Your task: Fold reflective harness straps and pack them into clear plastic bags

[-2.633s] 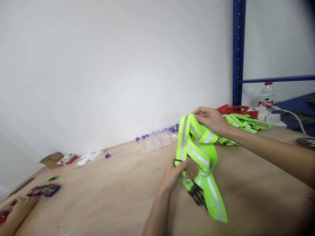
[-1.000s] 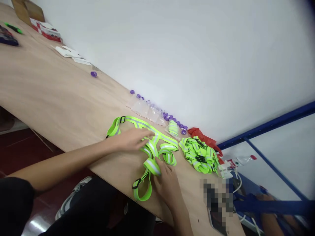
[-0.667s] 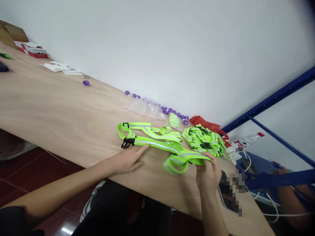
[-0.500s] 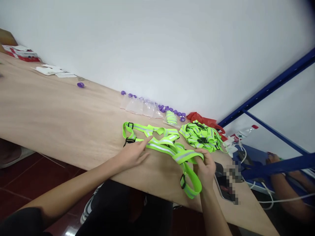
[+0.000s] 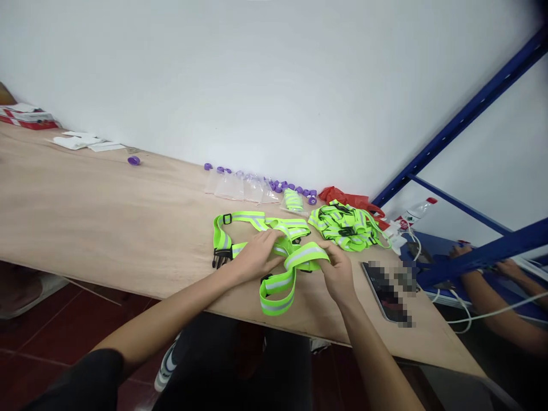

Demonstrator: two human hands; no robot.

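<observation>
Behind a pale worktop [image 5: 85, 211] rises a white wall [image 5: 214, 80]. Near the front edge lies a neon-yellow reflective strap [image 5: 308, 252], its black buckle [image 5: 222, 258] at left. The right hand [image 5: 339, 275] pinches a raised band; the left hand [image 5: 257, 257] touches the strap, its grip unclear. Beyond are a tangled strap pile [image 5: 345, 225], a bagged strap [image 5: 293, 200] and purple pieces [image 5: 291, 186]; a phone [image 5: 379, 288] lies right.
</observation>
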